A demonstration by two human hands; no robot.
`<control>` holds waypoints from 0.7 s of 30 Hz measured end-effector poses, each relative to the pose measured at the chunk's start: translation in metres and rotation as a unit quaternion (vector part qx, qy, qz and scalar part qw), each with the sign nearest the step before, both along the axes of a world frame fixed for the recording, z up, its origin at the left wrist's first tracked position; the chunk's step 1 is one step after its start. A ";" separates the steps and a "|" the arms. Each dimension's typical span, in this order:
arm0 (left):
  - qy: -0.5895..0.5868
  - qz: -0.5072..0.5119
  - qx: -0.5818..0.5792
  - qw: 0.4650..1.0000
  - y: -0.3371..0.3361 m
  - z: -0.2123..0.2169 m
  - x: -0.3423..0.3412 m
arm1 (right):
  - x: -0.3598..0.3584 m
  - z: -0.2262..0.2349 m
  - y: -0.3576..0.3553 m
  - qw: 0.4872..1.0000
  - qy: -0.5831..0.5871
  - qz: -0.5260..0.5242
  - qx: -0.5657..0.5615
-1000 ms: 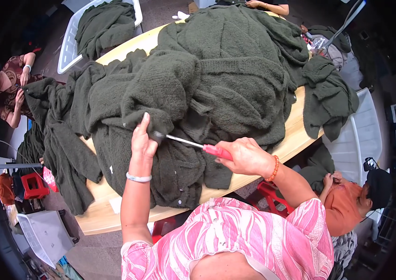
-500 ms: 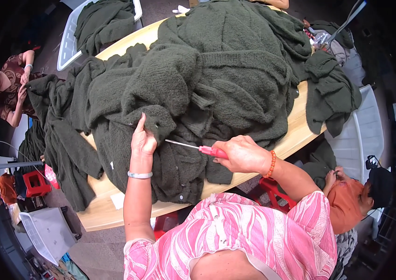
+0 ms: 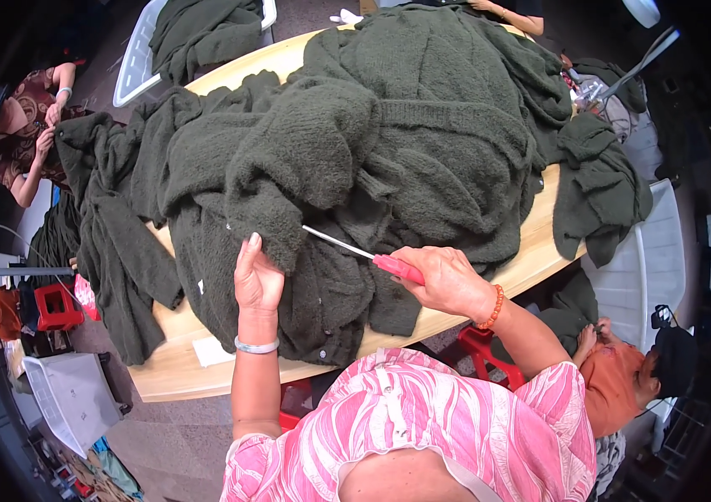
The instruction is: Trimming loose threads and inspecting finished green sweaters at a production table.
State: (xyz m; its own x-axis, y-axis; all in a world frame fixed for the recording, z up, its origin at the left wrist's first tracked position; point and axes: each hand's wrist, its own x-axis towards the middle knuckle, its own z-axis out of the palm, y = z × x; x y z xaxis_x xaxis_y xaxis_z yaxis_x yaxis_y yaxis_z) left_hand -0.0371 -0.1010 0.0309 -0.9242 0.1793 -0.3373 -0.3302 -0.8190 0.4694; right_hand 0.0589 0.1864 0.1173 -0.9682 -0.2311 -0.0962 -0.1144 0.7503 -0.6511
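Observation:
Dark green knitted garments (image 3: pixel 447 159) lie heaped over the table, with a few small buttons showing. My left hand (image 3: pixel 257 280) holds the lower edge of one knit garment (image 3: pixel 263 217), thumb pointing up on top and the other fingers partly hidden by the cloth. In my right hand (image 3: pixel 447 280) is a tool with a red handle (image 3: pixel 397 268) and a long thin metal shaft, much like a screwdriver. Its shaft slants up and left, and the tip meets the folded knit just right of my left hand.
Under the pile is a pale wooden table (image 3: pixel 179 381) bearing a white slip of paper (image 3: pixel 211 351). White bins stand at the far left (image 3: pixel 129 71), near left (image 3: pixel 75 402) and right (image 3: pixel 665 251). Co-workers sit left (image 3: pixel 29 138) and right (image 3: pixel 615 385); another person's arm (image 3: pixel 506 12) shows at the far edge.
My left hand has moved slightly down and the held knit edge has shifted. My right hand and the red-handled tool have moved slightly right. The view has also shifted a little.

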 end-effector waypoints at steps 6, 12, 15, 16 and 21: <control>0.059 0.046 -0.115 0.991 0.004 0.003 0.000 | 0.001 0.025 -0.013 0.996 -0.043 0.049 0.055; 0.147 0.038 -0.291 0.945 0.015 -0.003 0.015 | -0.003 0.042 -0.021 0.993 -0.056 0.082 0.071; 0.154 0.049 -0.360 0.919 0.024 0.004 0.019 | 0.001 0.036 -0.020 0.989 -0.062 0.085 0.106; 0.153 0.054 -0.385 0.909 0.025 0.006 0.020 | 0.004 0.034 -0.018 0.985 -0.072 0.092 0.124; 0.152 -0.071 -0.396 0.903 0.012 -0.001 0.037 | 0.010 0.038 -0.017 0.983 -0.089 0.104 0.121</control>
